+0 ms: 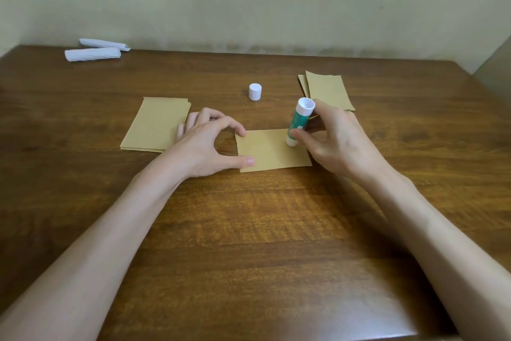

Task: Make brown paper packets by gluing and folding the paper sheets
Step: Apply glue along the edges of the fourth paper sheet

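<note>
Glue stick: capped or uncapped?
Uncapped: the glue stick is tip-down on the brown sheet; its white cap stands apart on the table.

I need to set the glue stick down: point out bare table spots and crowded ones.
Bare: the near stretch of table between the forearms; the far strip between white rolls and cap. Crowded: the middle, with left stack, sheet, right stack, left hand, right hand holding glue stick.

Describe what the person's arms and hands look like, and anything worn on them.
Both are bare. The left forearm and right forearm show no sleeve up to the frame's edge. The left hand and right hand wear no glove, ring, watch or bracelet that shows; the visible nails look short and unpainted.
</note>
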Available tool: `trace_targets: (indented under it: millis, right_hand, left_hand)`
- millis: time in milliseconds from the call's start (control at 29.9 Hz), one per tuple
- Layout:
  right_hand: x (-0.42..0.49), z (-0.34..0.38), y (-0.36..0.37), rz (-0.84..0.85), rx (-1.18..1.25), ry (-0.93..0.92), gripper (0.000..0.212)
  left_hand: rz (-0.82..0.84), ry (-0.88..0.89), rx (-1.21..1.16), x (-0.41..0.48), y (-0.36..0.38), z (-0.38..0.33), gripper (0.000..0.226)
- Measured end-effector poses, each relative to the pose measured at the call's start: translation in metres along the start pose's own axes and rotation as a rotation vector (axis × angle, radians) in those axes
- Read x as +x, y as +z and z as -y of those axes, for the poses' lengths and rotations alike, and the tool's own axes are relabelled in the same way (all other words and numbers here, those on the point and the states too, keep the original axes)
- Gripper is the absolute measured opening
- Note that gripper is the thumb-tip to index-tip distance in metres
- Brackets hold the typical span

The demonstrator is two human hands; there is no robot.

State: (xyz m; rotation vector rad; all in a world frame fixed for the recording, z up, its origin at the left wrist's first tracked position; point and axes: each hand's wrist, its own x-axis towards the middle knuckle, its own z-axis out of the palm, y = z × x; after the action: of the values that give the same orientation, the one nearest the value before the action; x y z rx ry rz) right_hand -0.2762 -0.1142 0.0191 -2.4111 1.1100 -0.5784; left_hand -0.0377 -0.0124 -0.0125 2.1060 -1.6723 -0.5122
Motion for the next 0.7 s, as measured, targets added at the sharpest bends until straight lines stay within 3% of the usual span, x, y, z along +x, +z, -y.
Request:
trace_targets:
  millis: [301, 501, 701]
  right_hand:
    - [-0.001, -0.006, -0.008, 0.010, 0.046, 0.066, 0.031]
    - [0.002, -0.012, -0.014, -0.233, 0.253, 0.106, 0.034]
    - [0.015, 0.010, 0.015, -0.073, 0.258, -0.052, 0.025]
  left_hand:
    - [0.014, -0.015, 0.008, 0.000, -0.001, -0.003, 0.053]
    - [0.019, -0.010, 0.002, 0.001, -0.001, -0.003, 0.053]
    - [0.016, -0.012, 0.010, 0.001, 0.000, -0.003, 0.053]
